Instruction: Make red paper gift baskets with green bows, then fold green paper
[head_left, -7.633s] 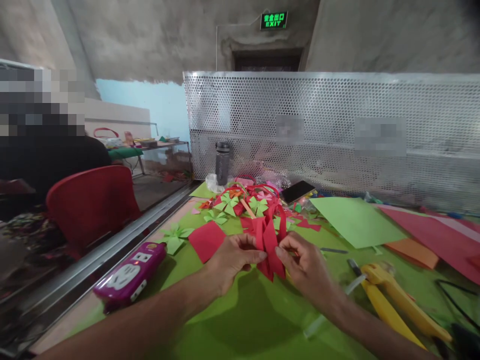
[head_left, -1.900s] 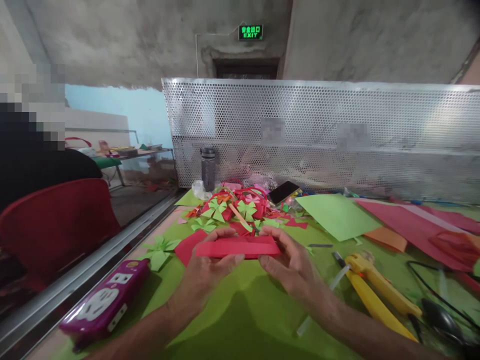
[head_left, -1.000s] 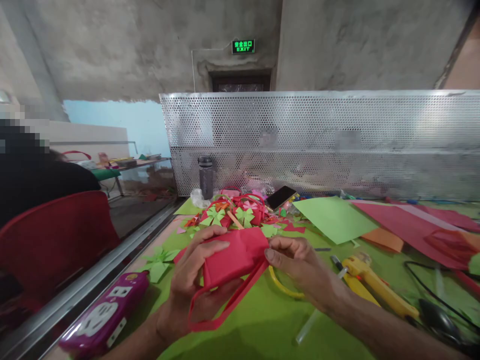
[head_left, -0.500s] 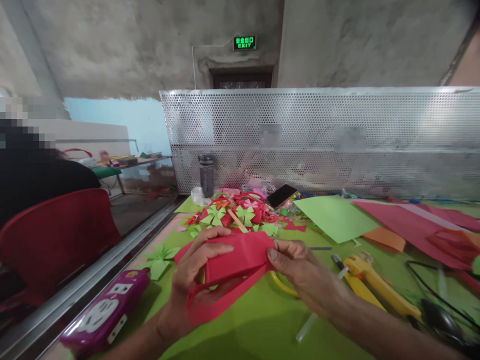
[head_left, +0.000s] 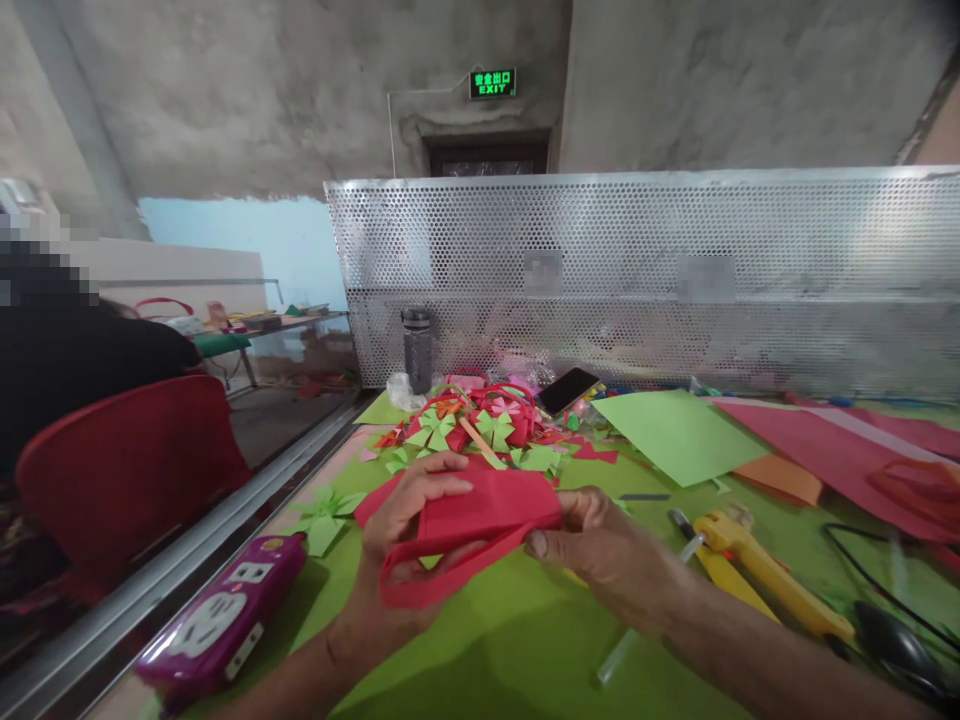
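A folded red paper box (head_left: 487, 510) with a loose strip along its near side is held up over the green table top (head_left: 510, 650). My left hand (head_left: 405, 530) wraps round its left end, fingers across the top and others under the strip. My right hand (head_left: 585, 530) pinches the box's right end between thumb and forefinger. Just beyond it lie light green paper flowers (head_left: 495, 430) and a heap of red paper pieces. Another green paper flower (head_left: 326, 515) is left of my left hand.
A purple case (head_left: 225, 620) lies at the left edge. On the right are a yellow glue gun (head_left: 772, 570), a clear glue stick (head_left: 616, 655), and green paper (head_left: 679, 435). A phone (head_left: 568, 391) and bottle (head_left: 417, 350) stand near the perforated screen (head_left: 645, 230). A person sits at left.
The red box has tilted and its near strip has come up closer to the body. My right hand has shifted slightly down at the right end.
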